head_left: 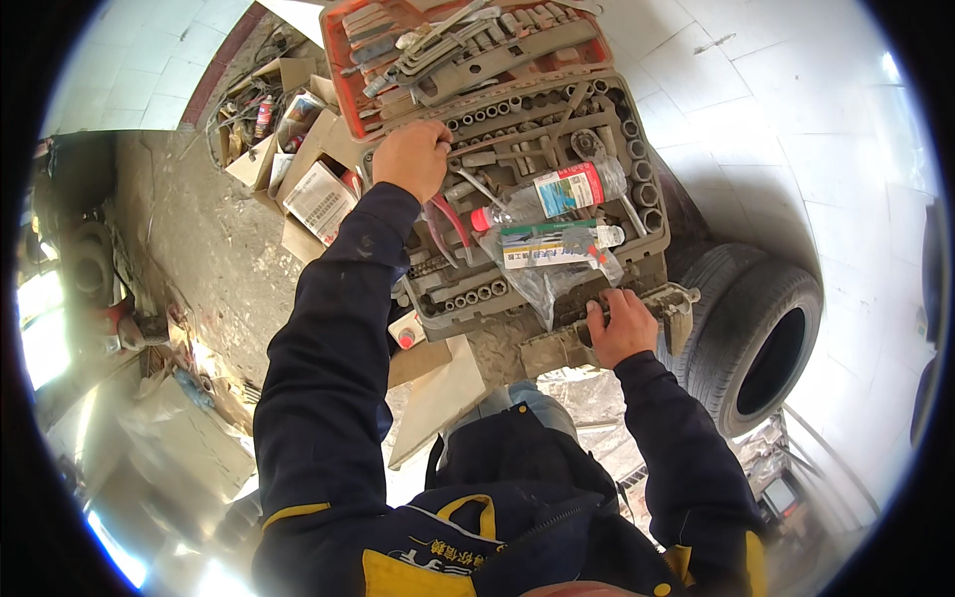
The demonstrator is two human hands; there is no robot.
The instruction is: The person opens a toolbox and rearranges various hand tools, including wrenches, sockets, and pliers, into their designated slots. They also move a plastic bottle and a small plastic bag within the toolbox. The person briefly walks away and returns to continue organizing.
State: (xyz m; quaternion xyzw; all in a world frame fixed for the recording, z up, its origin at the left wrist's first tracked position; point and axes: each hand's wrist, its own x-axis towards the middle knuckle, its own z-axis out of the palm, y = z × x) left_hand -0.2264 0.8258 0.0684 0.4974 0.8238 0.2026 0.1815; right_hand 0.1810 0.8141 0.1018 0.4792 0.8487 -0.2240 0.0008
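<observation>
A large open socket set case [652, 239] lies in front of me, its grey tray full of sockets and dusty tools. My left hand [410, 159] is at the tray's upper left, fingers curled together by a row of sockets; whatever they pinch is hidden. Just below that hand lie red-handled pliers [450, 227]. A clear plastic bottle [567, 189] with a red cap lies across the tray, above a clear plastic bag [557, 264]. My right hand [623, 326] rests on a worn brown ledge [557, 348] at the case's near edge, thumb apart from its fingers, holding nothing visible.
The case's orange lid [343, 75] holds wrenches and more tools. Two stacked black tires [756, 328] stand to the right, beside the white tiled wall [786, 129]. Open cardboard boxes [323, 149] with cans and packages sit at the left on the dirty floor [189, 229].
</observation>
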